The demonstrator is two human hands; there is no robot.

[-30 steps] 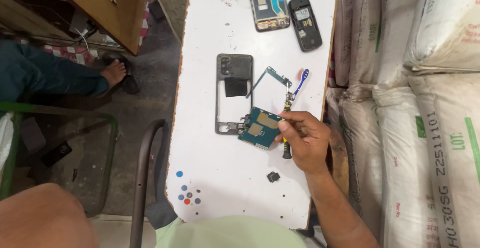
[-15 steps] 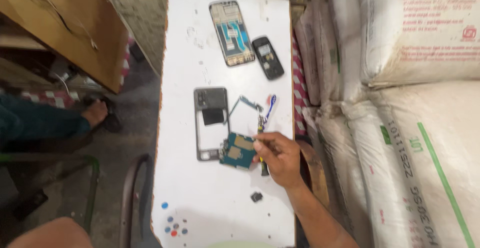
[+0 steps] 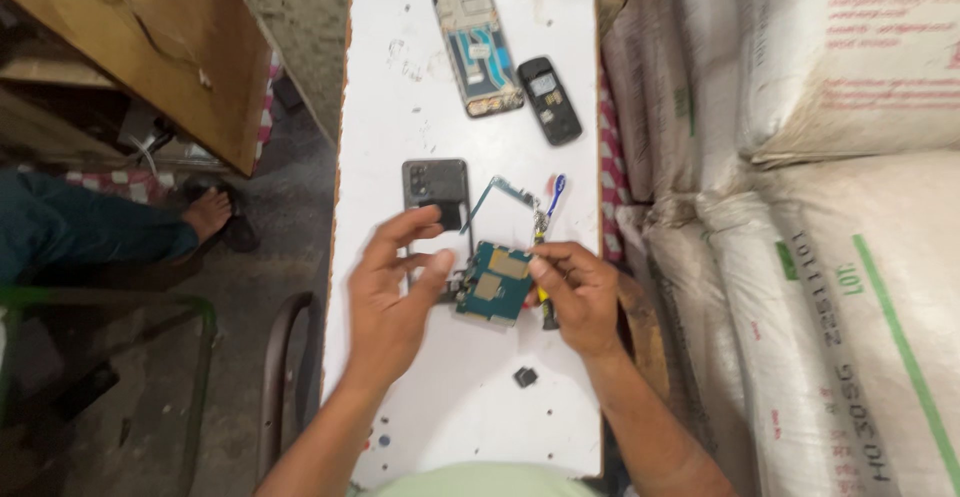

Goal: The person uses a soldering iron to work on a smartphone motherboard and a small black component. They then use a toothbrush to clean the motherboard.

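Left hand is new in frame since half a second ago, when only the right hand was over the table. Camera view has also shifted closer and slightly down; the board stays in about the same spot relative to the dark phone body.

Left hand: forearm comes in from the bottom edge, palm down, fingers spread and loosely curled, thumb tip close to the left edge of the circuit board. Index finger lies across the lower part of the dark phone back housing. Can't tell whether it actually grips anything.

Right hand: forearm enters from bottom right, thumb and fingertips pressed together on the right edge of the circuit board, pinching it. A screwdriver with a yellow-black shaft runs under that hand.

Board is teal-green with metal shields, sitting just above the white table, between both hands.

Just above the board: a thin teal frame piece and a blue-handled tool. Further up: an open phone mid-frame and a small keypad phone beside it. Small black part lies alone near the bottom. White sacks stacked along the right.
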